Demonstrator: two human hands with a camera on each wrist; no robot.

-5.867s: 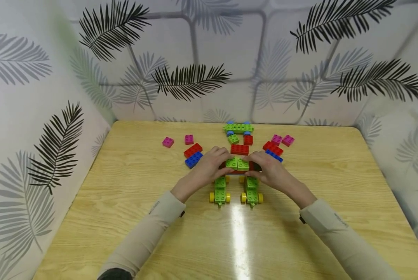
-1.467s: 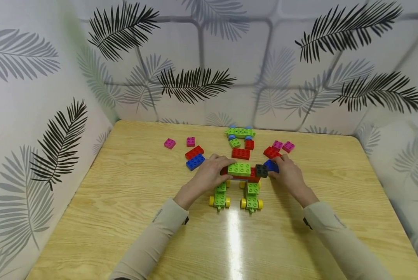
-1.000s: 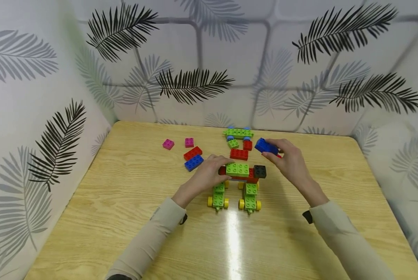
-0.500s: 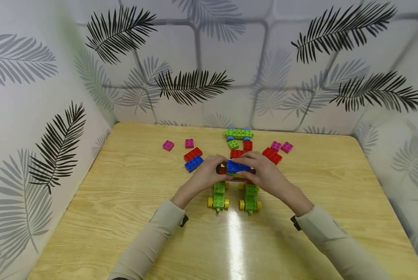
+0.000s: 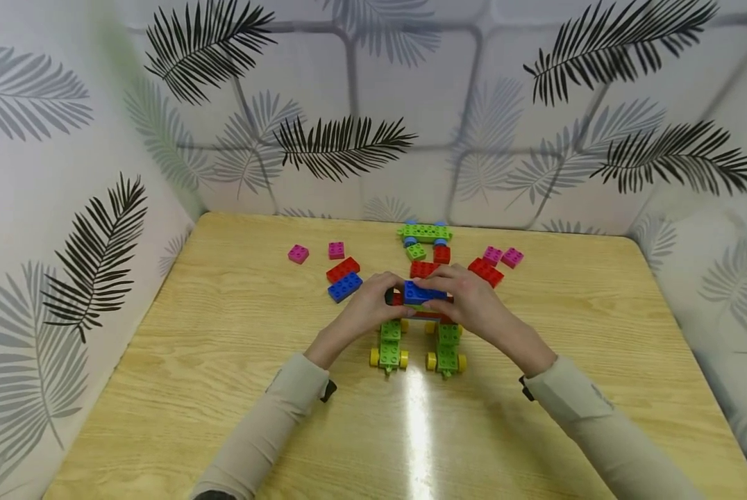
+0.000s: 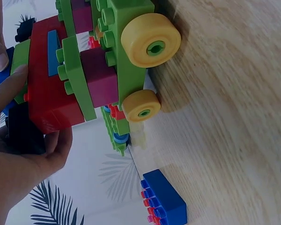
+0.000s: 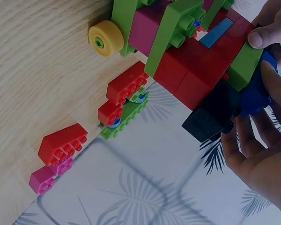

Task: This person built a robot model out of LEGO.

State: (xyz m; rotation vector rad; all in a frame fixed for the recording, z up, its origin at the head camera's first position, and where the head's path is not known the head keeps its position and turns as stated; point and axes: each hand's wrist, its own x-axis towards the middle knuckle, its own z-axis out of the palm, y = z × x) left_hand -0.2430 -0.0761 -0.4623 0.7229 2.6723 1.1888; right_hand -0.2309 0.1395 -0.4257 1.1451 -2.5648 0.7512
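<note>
My left hand (image 5: 364, 312) and my right hand (image 5: 470, 305) meet over the brick model (image 5: 420, 312) at the middle of the desk (image 5: 223, 361), and between them sits the blue brick (image 5: 425, 292) on the model's top. My right fingers (image 7: 264, 35) are curled round that blue brick, thumb on one side and fingertips on the other, pinching it down onto the green layer beneath. My left fingers (image 6: 11, 86) are wrapped round the model's left end, gripping its red block and the black brick (image 6: 21, 131) there, thumb pressed against the green edge. The right wrist view shows another black brick (image 7: 210, 115) at my end of the model, just under the blue one. Below the red body, two green wheeled legs (image 5: 389, 344) with yellow wheels (image 6: 151, 40) reach toward me at 6 o'clock and rest on the desk. At 10 o'clock from the model lie a loose blue brick (image 5: 345, 286) and a red brick (image 5: 342, 269) touching it, with two pink bricks (image 5: 298, 253) beyond. At 12 o'clock stands a small green piece with blue wheels (image 5: 425, 232); at 2 o'clock lie a red brick (image 5: 486, 271) and more pink bricks (image 5: 512, 257).
</note>
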